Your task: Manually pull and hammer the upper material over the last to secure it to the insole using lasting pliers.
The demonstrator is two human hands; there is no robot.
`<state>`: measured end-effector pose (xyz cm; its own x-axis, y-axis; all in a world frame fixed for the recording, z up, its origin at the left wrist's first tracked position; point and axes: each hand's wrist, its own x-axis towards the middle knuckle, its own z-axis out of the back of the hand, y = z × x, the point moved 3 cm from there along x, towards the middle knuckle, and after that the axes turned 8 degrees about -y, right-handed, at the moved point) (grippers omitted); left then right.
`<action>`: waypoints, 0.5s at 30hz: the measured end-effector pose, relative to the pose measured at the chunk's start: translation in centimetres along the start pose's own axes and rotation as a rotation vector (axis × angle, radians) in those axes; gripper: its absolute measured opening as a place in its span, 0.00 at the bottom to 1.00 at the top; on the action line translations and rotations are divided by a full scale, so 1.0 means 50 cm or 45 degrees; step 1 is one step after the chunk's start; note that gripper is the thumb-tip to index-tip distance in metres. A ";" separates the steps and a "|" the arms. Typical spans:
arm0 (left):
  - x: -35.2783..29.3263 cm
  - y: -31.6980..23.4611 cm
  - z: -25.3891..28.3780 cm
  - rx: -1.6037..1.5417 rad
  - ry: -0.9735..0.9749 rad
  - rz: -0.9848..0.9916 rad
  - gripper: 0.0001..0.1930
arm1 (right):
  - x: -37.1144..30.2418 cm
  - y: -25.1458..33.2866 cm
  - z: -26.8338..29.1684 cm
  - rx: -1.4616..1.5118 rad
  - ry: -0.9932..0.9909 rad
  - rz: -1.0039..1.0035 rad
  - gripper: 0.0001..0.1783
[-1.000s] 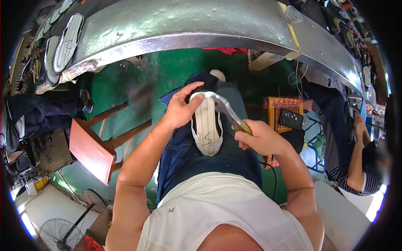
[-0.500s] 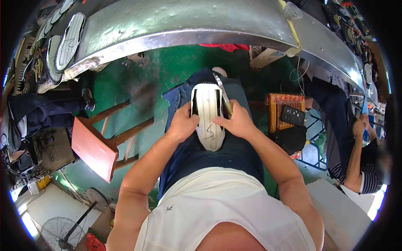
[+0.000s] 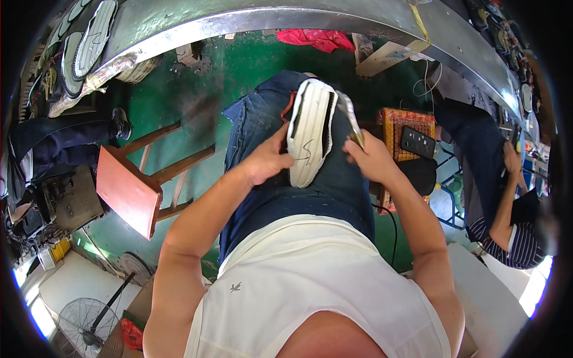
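Note:
Over my thighs I have a white sole-shaped shoe part (image 3: 307,140), with lengthwise grooves, a dark scribbled line and a dark gap along its right edge. My left hand (image 3: 271,156) grips its left edge, thumb on the face and fingers mostly hidden. My right hand (image 3: 371,156), apart from the shoe part on its right, closes round the handle of a long metal tool (image 3: 348,113). The tool's silver end points up beside the shoe part and is smeared by motion. A thin red strip (image 3: 289,106) shows at the shoe part's left edge.
A metal-edged bench (image 3: 239,30) curves across the far side, with grey soles (image 3: 95,39) at its left. An orange-red topped stool (image 3: 128,188) lies tipped on the left. On the right, a phone (image 3: 416,142) rests on a woven seat (image 3: 391,125). Another person (image 3: 507,238) works farther right.
The shoe part has moved up and tilted, its top now leaning right of its lower end, baring the gap. My right hand and the tool have come away from it, to the right.

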<state>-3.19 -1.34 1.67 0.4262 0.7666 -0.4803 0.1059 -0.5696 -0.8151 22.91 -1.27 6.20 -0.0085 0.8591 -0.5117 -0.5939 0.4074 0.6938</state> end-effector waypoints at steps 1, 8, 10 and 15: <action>-0.004 0.014 -0.005 0.268 -0.082 -0.068 0.50 | -0.025 0.015 0.018 -0.003 0.002 0.002 0.19; 0.003 0.069 -0.033 0.527 -0.163 -0.218 0.54 | -0.066 0.040 0.021 -0.530 0.185 0.729 0.28; 0.005 0.081 -0.040 0.515 -0.135 -0.197 0.54 | -0.055 0.066 0.018 -0.764 0.098 0.846 0.29; -0.001 0.086 -0.032 0.402 -0.065 -0.216 0.47 | -0.032 0.187 0.010 -1.368 0.517 0.547 0.19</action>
<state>-1.32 -4.29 -1.30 0.3797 0.8609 -0.3385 -0.1148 -0.3192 -0.9407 17.80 1.31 13.76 -0.5035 0.6236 -0.5980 -0.8408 -0.5129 0.1731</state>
